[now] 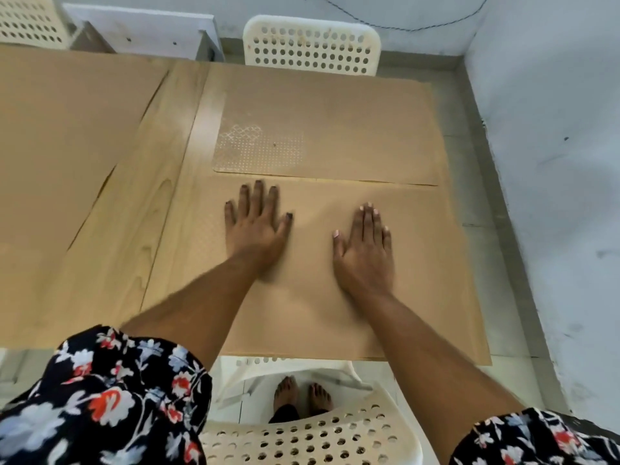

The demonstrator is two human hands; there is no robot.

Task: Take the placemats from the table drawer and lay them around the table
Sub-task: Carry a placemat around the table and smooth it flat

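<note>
The person stands at the near edge of the wooden table (161, 209), above a white chair (312, 437) with holes in its back. Both hands lie flat and open, palms down, on one tan placemat (419, 263) that covers the near right part of the table. The left hand (256, 226) has its fingers spread; the right hand (365, 246) keeps them closer together. Neither hand grips anything; they seem to press or smooth the mat.

A second placemat (352, 129) lies on the far right part of the table, its near edge almost touching the first one, in front of another white chair (312, 45). On the left part of the table there is a third mat (60, 129), and probably a fourth below it, but the border between them is hard to see.

So the task looks nearly finished: the mats are out and lie around the table. The drawer is not visible, so one cannot tell if more mats remain or if it is closed.
</note>
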